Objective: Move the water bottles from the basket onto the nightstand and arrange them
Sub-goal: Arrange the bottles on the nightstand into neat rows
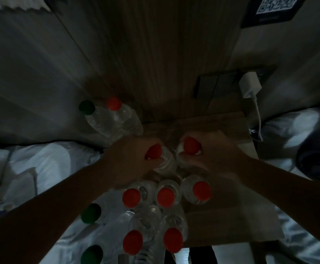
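Note:
The scene is dim. My left hand grips the neck of a red-capped water bottle over the wooden nightstand. Close beside it, my right hand grips a second red-capped bottle. Several more clear bottles with red caps stand upright on the near part of the nightstand. Two green-capped bottles stand at its left edge. A green-capped bottle and a red-capped bottle stand at the far left by the wall. No basket is in view.
A wood-panelled wall rises behind the nightstand, with a switch plate and a white charger plugged in, its cable hanging down. White bedding lies on the left and more on the right. A QR-code sign hangs top right.

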Demonstrator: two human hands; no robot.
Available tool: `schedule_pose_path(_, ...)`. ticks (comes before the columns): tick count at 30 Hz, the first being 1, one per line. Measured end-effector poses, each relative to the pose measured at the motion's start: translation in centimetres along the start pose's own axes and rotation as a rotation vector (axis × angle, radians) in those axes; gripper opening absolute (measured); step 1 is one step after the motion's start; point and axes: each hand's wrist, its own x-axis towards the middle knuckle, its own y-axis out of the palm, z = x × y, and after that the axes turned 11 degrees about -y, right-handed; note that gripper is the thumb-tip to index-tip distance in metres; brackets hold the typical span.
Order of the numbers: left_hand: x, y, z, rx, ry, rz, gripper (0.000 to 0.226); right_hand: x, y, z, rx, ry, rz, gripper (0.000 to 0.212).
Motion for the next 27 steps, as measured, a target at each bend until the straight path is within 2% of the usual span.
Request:
schedule_pose_path(7,2.2,-2.2,1.3,0.067,0.025,-0.038,0.027,2.8,0.1,0.2,0.055,-0.015,-0.214,0.020)
schedule_pose_path(13,4.3,-4.6,1.9,0.093,0.052,-0.158,0.047,6.3,-0.7,1.1,0.055,-0.057,-0.214,0.022)
schedule_pose_path(17,5.5,-5.0,2.4,0.119,0.023,-0.219,0.025,8.2,-0.7,0.9,0.027,-0.054,-0.256,0.022)
schedule_pose_path(22,6.2,-4.6,2.3,0.106,0.020,-0.246,0.024,9.9,-0.8,0.5,0.041,-0.055,-0.311,0.016)
schedule_pose_path(27,7.5,-4.7,2.2,0.090,-0.002,-0.292,0.028,11.2,-0.8,-0.3,-0.003,-0.042,-0.356,0.022)
